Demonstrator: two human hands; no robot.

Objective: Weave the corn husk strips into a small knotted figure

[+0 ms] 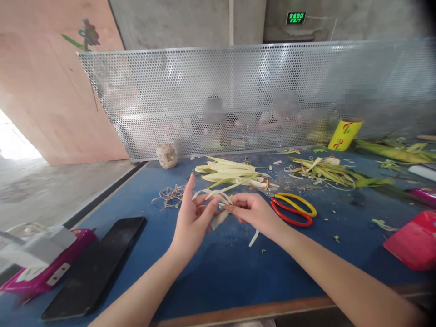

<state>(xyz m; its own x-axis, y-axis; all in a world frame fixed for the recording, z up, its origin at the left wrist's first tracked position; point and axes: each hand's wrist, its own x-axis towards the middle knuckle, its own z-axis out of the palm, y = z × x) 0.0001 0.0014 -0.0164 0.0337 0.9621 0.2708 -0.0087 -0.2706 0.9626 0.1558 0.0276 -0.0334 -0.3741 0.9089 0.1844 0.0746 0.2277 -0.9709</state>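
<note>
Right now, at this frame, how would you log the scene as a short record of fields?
Left hand: at the pale strips, exact grip unclear
Right hand: thumb and fingers pinching the strips
Beyond hands: pale leaf pile, scissors with red and yellow handles
Left side: tangled twine, black phone
Right side: green leaf scraps, yellow roll
Surface: blue tabletop
Behind: perforated screen, lit exit sign

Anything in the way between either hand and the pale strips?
Nothing visible: the left hand and right hand both have fingers on the pale strips. The scissors and husk pile lie beyond the hands, not between.
</note>
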